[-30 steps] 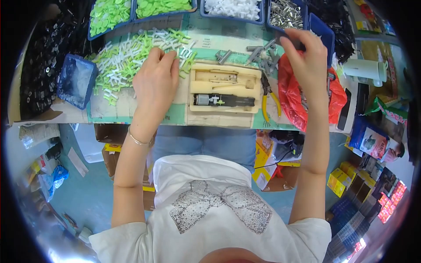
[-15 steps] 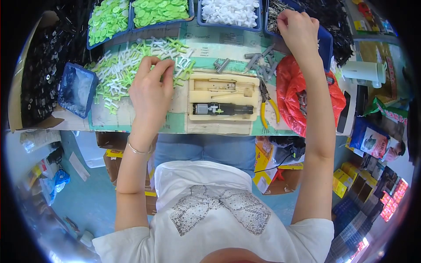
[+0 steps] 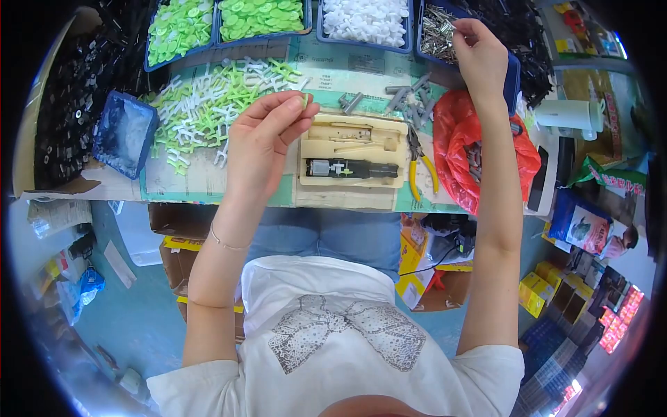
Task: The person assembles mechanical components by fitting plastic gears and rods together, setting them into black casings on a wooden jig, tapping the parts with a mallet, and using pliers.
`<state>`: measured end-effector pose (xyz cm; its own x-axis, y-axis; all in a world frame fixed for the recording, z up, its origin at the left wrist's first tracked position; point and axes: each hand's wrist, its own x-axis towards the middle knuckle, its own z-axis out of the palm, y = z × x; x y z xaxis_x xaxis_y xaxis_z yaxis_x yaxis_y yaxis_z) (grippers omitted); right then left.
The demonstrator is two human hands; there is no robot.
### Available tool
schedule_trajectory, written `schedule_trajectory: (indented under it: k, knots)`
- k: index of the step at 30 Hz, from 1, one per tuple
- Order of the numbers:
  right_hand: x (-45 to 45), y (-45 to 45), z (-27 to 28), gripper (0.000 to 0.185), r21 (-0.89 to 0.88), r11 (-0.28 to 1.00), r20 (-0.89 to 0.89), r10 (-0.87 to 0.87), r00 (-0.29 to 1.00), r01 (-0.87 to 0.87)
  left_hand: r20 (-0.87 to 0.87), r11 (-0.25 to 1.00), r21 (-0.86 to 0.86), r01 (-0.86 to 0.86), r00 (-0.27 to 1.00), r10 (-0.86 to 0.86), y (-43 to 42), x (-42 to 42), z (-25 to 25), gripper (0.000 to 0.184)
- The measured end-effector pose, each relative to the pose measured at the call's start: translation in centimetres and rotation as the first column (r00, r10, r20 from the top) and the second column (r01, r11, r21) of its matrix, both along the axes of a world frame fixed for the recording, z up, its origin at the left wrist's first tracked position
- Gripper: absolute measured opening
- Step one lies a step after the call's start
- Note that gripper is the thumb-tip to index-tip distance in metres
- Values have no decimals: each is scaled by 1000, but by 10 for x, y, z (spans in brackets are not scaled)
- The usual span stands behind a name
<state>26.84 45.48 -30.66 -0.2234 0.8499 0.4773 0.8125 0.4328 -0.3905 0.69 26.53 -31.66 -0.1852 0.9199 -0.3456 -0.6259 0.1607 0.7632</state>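
Note:
My left hand (image 3: 267,135) is closed in a pinch beside the yellow fixture, with a small light-green plastic piece (image 3: 306,101) at its fingertips. To its left lies a loose pile of green and white forked plastic pieces (image 3: 201,104). My right hand (image 3: 481,64) hovers at the edge of a blue tray of thin metal pins (image 3: 439,33). Its thumb and forefinger curl together; whether a pin is between them is too small to see. In the cream-yellow fixture (image 3: 353,182) rests a black device body (image 3: 358,169) with a silver motor-like part and a small pale piece across it.
Blue trays hold green discs (image 3: 260,19) and white parts (image 3: 365,21). Grey cylinders (image 3: 410,97), yellow-handled pliers (image 3: 424,174) and a red plastic bag (image 3: 455,149) lie right of the fixture. A blue tray (image 3: 125,135) stands left; black parts (image 3: 66,118) are heaped beyond it.
My left hand has moved right from the forked-piece pile toward the fixture, now carrying a small green piece. My right hand has shifted slightly down and right at the pin tray.

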Motion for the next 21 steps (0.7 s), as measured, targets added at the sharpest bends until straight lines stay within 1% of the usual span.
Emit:
schedule_trajectory:
  k: [1,2,3,4,5,6,7,8,9,10,11,12,15,17,18,19,20,21]
  knots:
    - [1,2,-1,11,-37,997,-152,59,987,-65,61,1000,-15,-5,998,6,1,2,1,17]
    - [-4,-5,2,11,-37,997,-153,61,986,-68,60,1000,-14,-7,998,8,2,2,2,17]
    - [-14,-23,9,10,-114,973,-371,146,917,-201,188,999,-21,49,981,-44,2,3,3,18]
    - [-26,-45,17,9,-159,926,-575,196,794,-344,313,994,-21,106,945,-94,2,4,4,20]
    - [-43,-73,27,13,-184,885,-681,199,704,-428,315,995,-24,101,945,-89,2,5,5,20]
    - [-52,-98,34,13,-233,826,-715,212,666,-513,419,984,-9,178,894,-158,1,7,7,21]
    - [-63,-120,36,14,-234,820,-767,175,618,-523,517,967,13,254,826,-223,-1,10,6,22]
    - [-67,-132,29,15,-165,806,-779,246,576,-568,556,960,33,277,793,-248,-2,13,6,21]
    - [-71,-144,30,15,-184,784,-804,227,549,-593,558,960,26,278,793,-245,-3,16,5,21]
    - [-74,-152,30,16,-199,763,-828,205,522,-615,601,951,30,308,755,-263,-4,19,6,21]
    - [-74,-155,25,15,-145,785,-792,273,546,-602,640,940,38,338,715,-283,-4,21,6,21]
    - [-75,-156,25,15,-145,787,-792,270,547,-599,676,940,35,339,685,-272,-5,22,6,21]
    - [-73,-160,29,14,-107,812,-775,294,560,-574,710,942,42,333,653,-262,-8,25,5,21]
    - [-69,-162,32,23,-120,778,-658,403,637,-617,702,943,44,329,661,-263,-9,27,4,21]
    - [-70,-162,32,23,-120,778,-657,404,636,-617,694,946,42,322,672,-260,-10,27,4,21]
    - [-71,-162,31,23,-79,806,-598,432,675,-586,693,946,42,321,672,-259,-11,29,5,21]
    - [-72,-163,30,23,-35,830,-534,455,713,-556,663,952,4,305,713,-231,-11,31,6,21]
    - [-73,-163,29,23,-35,829,-535,456,711,-558,629,957,-33,287,751,-203,-12,33,6,22]
